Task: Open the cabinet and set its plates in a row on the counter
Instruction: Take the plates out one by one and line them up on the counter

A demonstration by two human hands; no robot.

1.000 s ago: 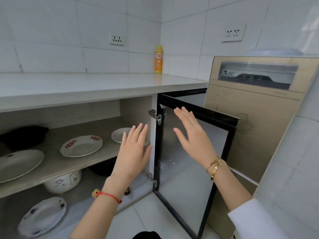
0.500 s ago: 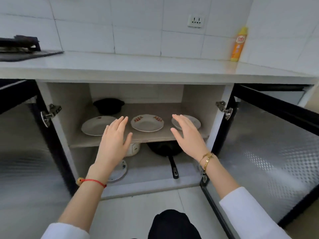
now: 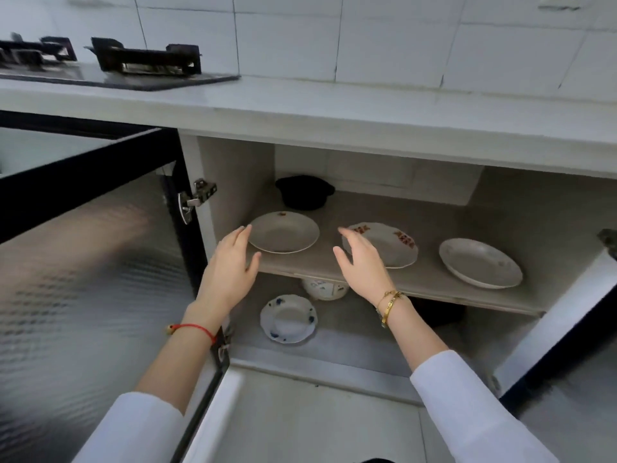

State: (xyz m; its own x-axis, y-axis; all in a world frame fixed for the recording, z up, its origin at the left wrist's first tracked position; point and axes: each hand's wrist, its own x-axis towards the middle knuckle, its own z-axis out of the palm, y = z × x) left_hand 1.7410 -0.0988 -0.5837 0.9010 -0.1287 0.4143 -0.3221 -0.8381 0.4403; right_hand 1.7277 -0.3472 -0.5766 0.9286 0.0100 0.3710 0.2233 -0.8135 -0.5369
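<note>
The counter (image 3: 367, 108) runs bare along its front edge, with only the hob (image 3: 127, 66) sitting at its far left corner, so there is plenty of room for a row. Below it the cabinet (image 3: 233, 182) stands fully open, both doors swung wide; the left door (image 3: 83, 262) fills the left of the view.

Half a second ago the hands hovered in front of the middle of the shelf; now the person has shifted left and leaned in, and both hands have closed on the left end. That reads as a choice: the leftmost plate goes first.

On the shelf (image 3: 434, 282) three plates lie in a line. The plain plate (image 3: 283, 232) is nearest the left wall, the red-patterned plate (image 3: 387, 243) in the middle, the third plate (image 3: 480, 262) toward the right end. A black pot (image 3: 303, 192) sits behind. On the cabinet floor lies a blue-flowered plate (image 3: 288, 319).

The left hand (image 3: 230, 272) is spread wide, fingertips just at the plain plate's left rim, whether touching I cannot tell. The right hand (image 3: 362, 262) is open too, holding nothing, in front of the red-patterned plate. No plate is out yet.
</note>
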